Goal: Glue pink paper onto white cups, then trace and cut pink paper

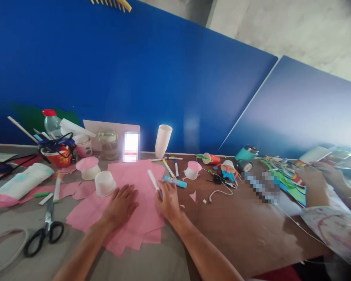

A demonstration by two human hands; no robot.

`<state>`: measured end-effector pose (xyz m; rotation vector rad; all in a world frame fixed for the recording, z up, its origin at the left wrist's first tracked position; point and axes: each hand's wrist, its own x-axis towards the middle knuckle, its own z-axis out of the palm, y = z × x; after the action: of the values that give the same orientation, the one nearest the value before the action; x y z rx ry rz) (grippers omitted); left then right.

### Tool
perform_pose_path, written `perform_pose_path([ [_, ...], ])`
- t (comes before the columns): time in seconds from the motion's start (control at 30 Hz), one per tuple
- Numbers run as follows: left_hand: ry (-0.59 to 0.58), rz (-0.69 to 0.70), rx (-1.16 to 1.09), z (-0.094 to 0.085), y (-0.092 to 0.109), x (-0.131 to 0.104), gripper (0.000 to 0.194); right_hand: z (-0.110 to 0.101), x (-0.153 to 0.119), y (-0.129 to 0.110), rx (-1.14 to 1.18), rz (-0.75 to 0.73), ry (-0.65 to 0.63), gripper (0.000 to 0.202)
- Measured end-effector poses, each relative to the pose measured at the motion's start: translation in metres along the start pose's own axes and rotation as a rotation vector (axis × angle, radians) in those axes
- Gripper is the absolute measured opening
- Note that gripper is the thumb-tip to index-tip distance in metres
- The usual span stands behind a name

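Note:
My left hand (121, 205) lies flat on a stack of pink paper (140, 175), fingers stretched out. Just past its fingertips stands a small white paper cup (105, 183). My right hand (168, 201) is closed around a slim white marker (152, 178), whose pale end points up and away to the left over the paper. Beside that hand lies a light-blue glue stick or thick pen (175, 182). A yellow marker (169, 168) and a blue-capped marker (176, 168) rest behind it.
Black-handled scissors (48, 224) lie at the left. Pink-topped cups (87, 168), a glass jar (109, 144), a lit phone (131, 146) and a tall white cup stack (163, 140) stand along the blue partition (134, 78). At the right, another person's hands (312, 183) work.

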<state>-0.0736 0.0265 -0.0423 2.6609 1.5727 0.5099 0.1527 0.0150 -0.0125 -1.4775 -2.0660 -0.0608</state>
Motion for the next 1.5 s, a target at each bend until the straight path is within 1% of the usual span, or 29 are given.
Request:
perform_pose_path([
  [0.07, 0.013, -0.005, 0.0, 0.002, -0.001, 0.0, 0.04, -0.001, 0.0, -0.007, -0.015, -0.03, -0.143, 0.026],
  [0.1, 0.02, -0.007, -0.004, 0.003, -0.002, 0.0, 0.04, -0.002, 0.0, -0.009, -0.017, -0.035, -0.165, 0.026],
  [0.2, 0.039, -0.001, -0.028, 0.005, -0.004, 0.0, 0.04, -0.008, 0.001, -0.014, -0.013, -0.025, -0.126, 0.033],
  [0.23, 0.044, 0.004, -0.037, 0.006, -0.005, 0.0, 0.039, -0.011, 0.001, -0.015, -0.023, -0.023, -0.137, 0.034],
  [0.33, 0.066, 0.007, -0.065, 0.011, -0.009, 0.0, 0.039, -0.016, 0.001, -0.017, -0.064, -0.039, -0.235, 0.031],
  [0.43, 0.099, 0.004, -0.097, 0.016, -0.01, 0.001, 0.039, -0.017, 0.001, -0.019, -0.07, -0.049, -0.241, 0.035],
  [0.5, 0.114, 0.001, -0.119, 0.012, -0.006, 0.001, 0.037, -0.016, 0.001, -0.019, -0.084, -0.064, -0.272, 0.035],
  [0.57, 0.109, -0.014, -0.139, 0.003, 0.001, -0.001, 0.036, -0.014, 0.001, -0.019, -0.072, -0.089, -0.32, 0.031],
  [0.67, 0.023, -0.012, -0.142, -0.011, 0.012, -0.003, 0.036, -0.007, -0.001, -0.016, -0.011, -0.088, -0.346, 0.036],
  [0.77, -0.029, -0.024, -0.114, -0.018, 0.016, -0.002, 0.038, 0.001, -0.003, -0.012, -0.032, -0.094, -0.375, 0.037],
  [0.83, -0.06, -0.024, -0.108, -0.019, 0.016, -0.002, 0.037, 0.004, -0.004, -0.009, -0.041, -0.105, -0.383, 0.038],
  [1.0, -0.069, -0.018, -0.13, -0.021, 0.017, -0.003, 0.036, 0.007, -0.007, -0.007, -0.066, -0.118, -0.365, 0.037],
  [1.23, -0.179, -0.042, -0.077, -0.035, 0.024, -0.002, 0.039, 0.011, -0.01, -0.005, -0.07, -0.171, -0.292, 0.034],
  [1.4, -0.191, -0.05, -0.068, -0.038, 0.024, -0.003, 0.04, 0.015, -0.011, -0.003, -0.076, -0.199, -0.241, 0.033],
  [1.5, -0.197, -0.058, -0.07, -0.037, 0.024, -0.004, 0.04, 0.017, -0.012, -0.003, -0.073, -0.2, -0.239, 0.033],
])
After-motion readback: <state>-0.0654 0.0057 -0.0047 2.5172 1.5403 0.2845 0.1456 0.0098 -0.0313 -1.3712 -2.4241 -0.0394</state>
